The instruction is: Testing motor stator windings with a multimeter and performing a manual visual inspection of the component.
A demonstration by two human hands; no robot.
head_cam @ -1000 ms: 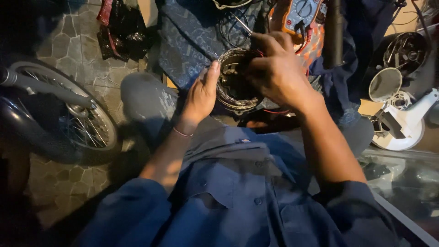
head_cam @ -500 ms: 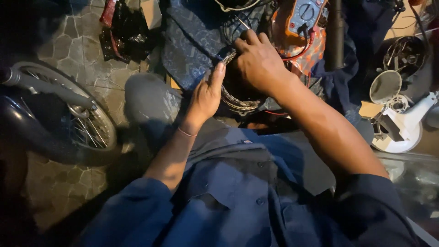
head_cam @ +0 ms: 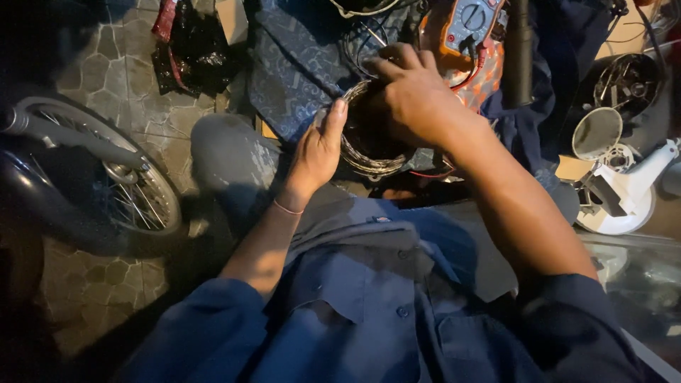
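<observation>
- Blue work shirt [head_cam: 383,312] with buttons and a chest pocket, filling the near foreground, sleeves pushed up on both forearms.
- Just beyond the shirt, grey trousers over a raised knee [head_cam: 230,156], to the left of the wound ring.
- Wound ring [head_cam: 369,138], a round metal part wrapped in shiny copper-coloured wire with a dark hollow centre, held in the lap area at picture centre, between both hands.
- Left hand [head_cam: 317,149] flat against the ring's left side, fingers together and pointing up along the rim, thumb out of sight; thin pink band [head_cam: 287,207] on the wrist below.
- Right hand [head_cam: 411,96] curved over the ring's top right edge, fingers bent and pressed together, fingertips reaching toward the upper left; whether pinching a wire strand, cannot tell.
- Red wire [head_cam: 433,174] trailing just below the ring's right side.
- Behind the ring, patterned blue cloth [head_cam: 294,64] spread on the ground.
- Up and right of the ring, an orange multimeter [head_cam: 468,28] with a round dial, partly behind the right hand.
- Far right of the ring, a white plastic fan housing [head_cam: 628,191] and a round shiny metal cap [head_cam: 597,132] beside it.
- Far left of the ring, a spoked wheel [head_cam: 120,188] with a dark tyre, standing on irregular stone paving [head_cam: 128,99].
- Upper left of the ring, a dark red and black bundle [head_cam: 191,50] on the paving.
</observation>
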